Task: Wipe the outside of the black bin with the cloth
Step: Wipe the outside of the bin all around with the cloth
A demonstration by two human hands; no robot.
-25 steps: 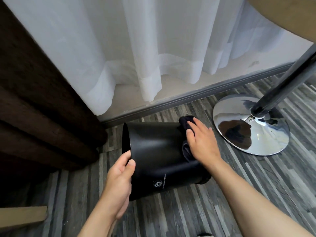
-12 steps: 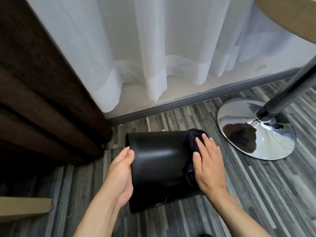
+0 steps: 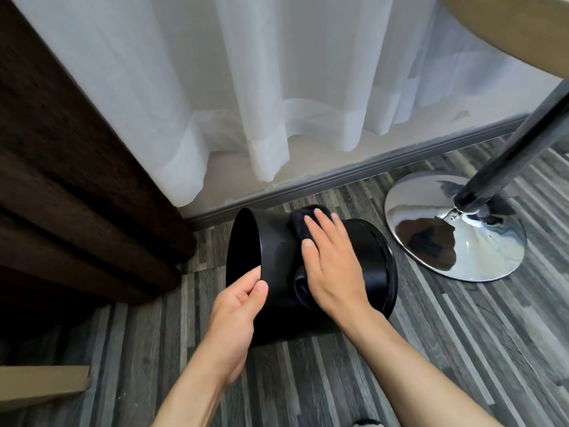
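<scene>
The black bin [image 3: 368,257] lies on its side on the striped grey floor, its open mouth facing left and its base to the right. My left hand [image 3: 235,312] grips the rim of the mouth, thumb on the outside and fingers hidden inside. My right hand [image 3: 331,263] lies flat on top of the bin's wall, pressing a dark cloth [image 3: 303,224] against it. The cloth shows beyond my fingertips and again as a fold below my thumb; the rest is hidden under my palm.
A chrome stool base [image 3: 452,229] with its slanted pole [image 3: 508,155] stands just right of the bin. A white sheer curtain [image 3: 277,103] and grey skirting run behind. Dark brown curtain [image 3: 61,180] fills the left. A wooden board [image 3: 40,383] lies at the lower left.
My right hand and the cloth have slid from the base end toward the middle of the bin's wall. The bin has turned so its base rim shows. My left hand now pinches the rim.
</scene>
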